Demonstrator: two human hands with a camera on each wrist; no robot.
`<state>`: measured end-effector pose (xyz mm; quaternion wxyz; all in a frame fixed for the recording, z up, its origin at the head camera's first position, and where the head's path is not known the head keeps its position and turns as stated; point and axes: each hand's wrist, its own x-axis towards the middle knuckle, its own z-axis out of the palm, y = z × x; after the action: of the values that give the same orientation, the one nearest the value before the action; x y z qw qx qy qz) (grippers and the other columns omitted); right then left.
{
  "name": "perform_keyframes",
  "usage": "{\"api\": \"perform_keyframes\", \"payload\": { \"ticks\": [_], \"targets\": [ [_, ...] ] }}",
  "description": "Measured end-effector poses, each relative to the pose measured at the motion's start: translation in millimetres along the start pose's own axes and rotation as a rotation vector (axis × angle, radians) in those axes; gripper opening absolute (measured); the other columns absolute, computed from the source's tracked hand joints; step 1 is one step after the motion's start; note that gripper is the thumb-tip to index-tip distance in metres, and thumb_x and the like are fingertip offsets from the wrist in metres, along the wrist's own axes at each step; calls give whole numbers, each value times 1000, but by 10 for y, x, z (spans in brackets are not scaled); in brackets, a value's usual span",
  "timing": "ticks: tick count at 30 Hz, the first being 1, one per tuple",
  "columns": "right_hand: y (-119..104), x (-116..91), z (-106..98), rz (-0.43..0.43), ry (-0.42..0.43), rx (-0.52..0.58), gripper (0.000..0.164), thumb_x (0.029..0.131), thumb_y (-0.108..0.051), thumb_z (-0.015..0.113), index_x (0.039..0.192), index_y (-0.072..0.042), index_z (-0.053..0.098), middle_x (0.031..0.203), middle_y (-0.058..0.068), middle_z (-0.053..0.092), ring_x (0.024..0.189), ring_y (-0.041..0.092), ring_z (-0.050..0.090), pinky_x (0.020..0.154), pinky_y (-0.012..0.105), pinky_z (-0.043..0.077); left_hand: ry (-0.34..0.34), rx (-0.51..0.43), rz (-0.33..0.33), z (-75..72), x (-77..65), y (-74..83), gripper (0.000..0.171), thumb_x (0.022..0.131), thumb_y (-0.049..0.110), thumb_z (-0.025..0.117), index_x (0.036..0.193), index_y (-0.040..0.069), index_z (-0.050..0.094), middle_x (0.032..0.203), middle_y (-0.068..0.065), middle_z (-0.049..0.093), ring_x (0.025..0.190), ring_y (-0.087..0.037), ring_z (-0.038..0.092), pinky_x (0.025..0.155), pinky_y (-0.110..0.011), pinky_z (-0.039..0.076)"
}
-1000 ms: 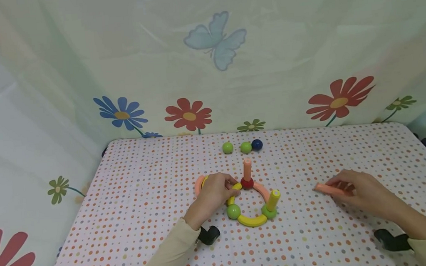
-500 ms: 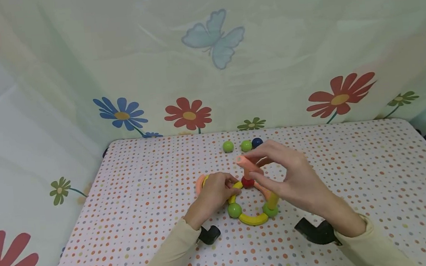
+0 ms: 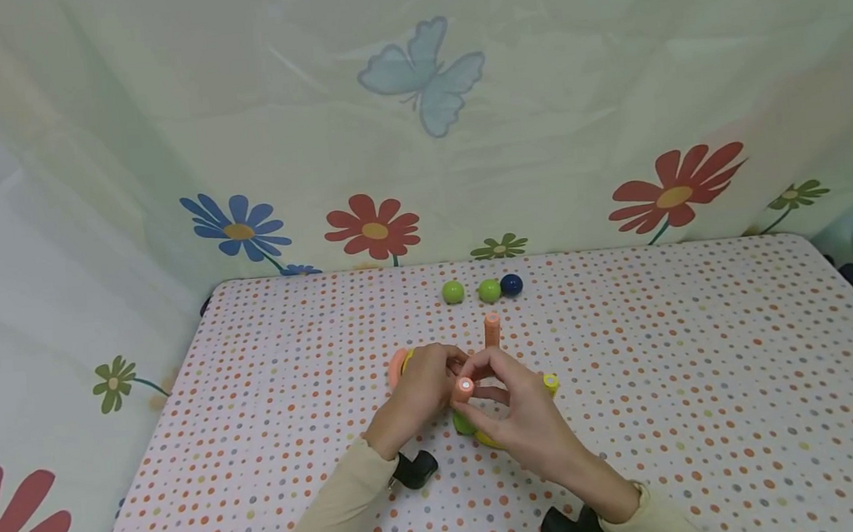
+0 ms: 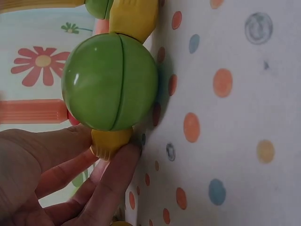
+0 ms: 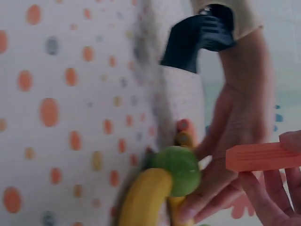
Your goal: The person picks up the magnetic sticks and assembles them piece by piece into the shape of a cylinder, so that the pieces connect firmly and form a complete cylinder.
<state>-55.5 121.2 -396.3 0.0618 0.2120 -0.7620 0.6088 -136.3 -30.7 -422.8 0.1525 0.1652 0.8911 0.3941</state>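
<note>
My left hand [image 3: 423, 387] pinches a yellow curved magnetic stick [image 4: 112, 141] of a ring lying on the table. That stick joins a green ball [image 4: 110, 82], and another yellow curved stick [image 5: 143, 197] leaves the ball's other side. Between thumb and fingertips, my right hand [image 3: 524, 417] holds a straight orange stick [image 5: 263, 156]. In the head view the orange stick's end overlaps the spot just above the green ball. Behind the right hand rise an upright orange stick [image 3: 492, 330] and an upright yellow stick [image 3: 551, 384]. The hand hides most of the ring.
Two green balls, one alone [image 3: 454, 291] and one beside a dark blue ball [image 3: 512, 285], lie near the table's back edge. Orange and yellow curved sticks [image 3: 398, 367] lie left of the left hand. A dotted cloth [image 3: 706, 378] covers the table.
My right hand has carried the straight orange stick from the right side of the table leftward to the ring, turning it more upright. The left hand has stayed in place.
</note>
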Motion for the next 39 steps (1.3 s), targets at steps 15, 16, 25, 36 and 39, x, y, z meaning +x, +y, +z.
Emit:
{"api": "perform_keyframes", "payload": {
  "ticks": [15, 16, 25, 36, 39],
  "targets": [
    [91, -51, 56, -18, -16, -149, 39, 84, 18, 77, 112, -4, 61, 110, 7, 65, 101, 24, 67, 83, 31, 61, 15, 9, -36, 18, 8, 34, 16, 92, -2, 74, 107, 2, 79, 79, 1, 70, 74, -7, 58, 65, -19, 47],
    [77, -54, 57, -19, -11, -159, 40, 83, 18, 77, 112, -4, 60, 111, 7, 65, 102, 24, 67, 83, 32, 61, 15, 12, -37, 20, 10, 32, 16, 92, -2, 74, 106, 2, 79, 80, 0, 70, 74, -8, 58, 65, -20, 48],
    [-355, -23, -54, -167, 23, -318, 45, 84, 15, 77, 121, -5, 60, 119, 5, 63, 109, 20, 65, 91, 31, 58, 17, 39, -11, 2, 2, 25, 15, 89, -3, 75, 102, 4, 80, 88, -2, 73, 79, -11, 55, 71, -23, 48],
    [-315, 776, -987, -25, -31, -465, 13, 99, 7, 64, 110, 2, 69, 111, 14, 68, 105, 30, 66, 94, 40, 56, -20, -46, -98, -13, 26, 46, 24, 88, 11, 86, 110, 3, 79, 87, 1, 66, 80, -11, 56, 70, -21, 47],
    [17, 973, -1152, 48, -201, -534, 19, 100, 5, 62, 117, 5, 70, 120, 21, 68, 114, 40, 65, 99, 55, 53, -16, -72, -120, 6, 13, 42, 23, 89, 8, 84, 111, 4, 79, 86, 1, 65, 77, -12, 55, 66, -21, 44]
  ]
}}
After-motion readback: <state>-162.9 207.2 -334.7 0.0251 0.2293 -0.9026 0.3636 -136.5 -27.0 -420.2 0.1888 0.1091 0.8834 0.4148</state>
